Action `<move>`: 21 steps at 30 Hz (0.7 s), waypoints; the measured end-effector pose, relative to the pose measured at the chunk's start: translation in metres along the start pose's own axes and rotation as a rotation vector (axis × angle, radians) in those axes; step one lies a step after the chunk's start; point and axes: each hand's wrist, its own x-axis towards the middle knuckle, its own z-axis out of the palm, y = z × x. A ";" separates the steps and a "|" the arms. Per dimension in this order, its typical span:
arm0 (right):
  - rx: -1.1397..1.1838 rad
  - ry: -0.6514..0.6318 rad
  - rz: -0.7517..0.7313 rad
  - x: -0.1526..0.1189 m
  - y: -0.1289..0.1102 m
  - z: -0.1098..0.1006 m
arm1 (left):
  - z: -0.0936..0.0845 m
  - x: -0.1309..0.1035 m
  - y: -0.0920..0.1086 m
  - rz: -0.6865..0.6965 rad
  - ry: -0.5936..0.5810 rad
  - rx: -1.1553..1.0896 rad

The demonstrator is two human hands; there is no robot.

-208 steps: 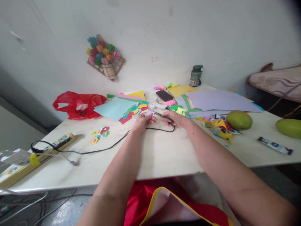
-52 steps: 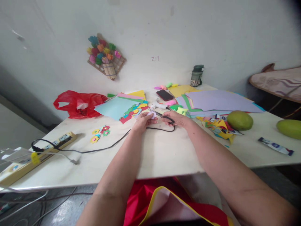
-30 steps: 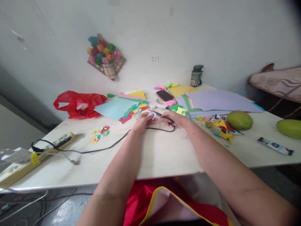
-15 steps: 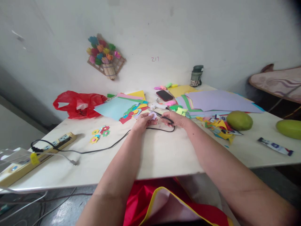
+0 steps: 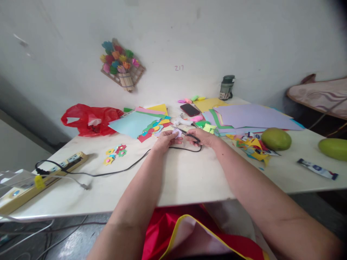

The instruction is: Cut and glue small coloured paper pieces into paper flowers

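Near the middle of the table, my left hand (image 5: 163, 141) pinches a small piece of light purple paper (image 5: 177, 133). My right hand (image 5: 201, 137) is closed on the black handles of a pair of scissors (image 5: 192, 137), whose blades point left, just above the purple piece. A white glue gun (image 5: 183, 122) lies beyond the scissors. Paper cutouts (image 5: 155, 127) in several colours lie behind my left hand. Small paper flowers (image 5: 116, 154) rest on the table further left.
A black cord runs under my hands to a power strip (image 5: 54, 173) at the left. A red plastic bag (image 5: 89, 121), paper sheets (image 5: 252, 115), a phone (image 5: 189, 110), paper scraps (image 5: 255, 147), green fruits (image 5: 276, 138), a tube (image 5: 317, 169) and a dark bottle (image 5: 227, 87) surround them.
The purple piece has turned or shifted slightly in my left fingers. Both arms and the scissors stay in nearly the same place.
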 end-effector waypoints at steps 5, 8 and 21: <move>-0.042 0.003 -0.012 0.001 0.003 -0.003 | 0.001 -0.001 0.000 0.056 -0.009 -0.010; -0.032 0.000 -0.021 0.002 0.004 -0.004 | 0.002 -0.002 0.001 0.089 0.030 -0.008; -0.057 -0.006 -0.017 0.001 0.003 -0.004 | 0.002 -0.001 0.000 0.115 0.063 -0.018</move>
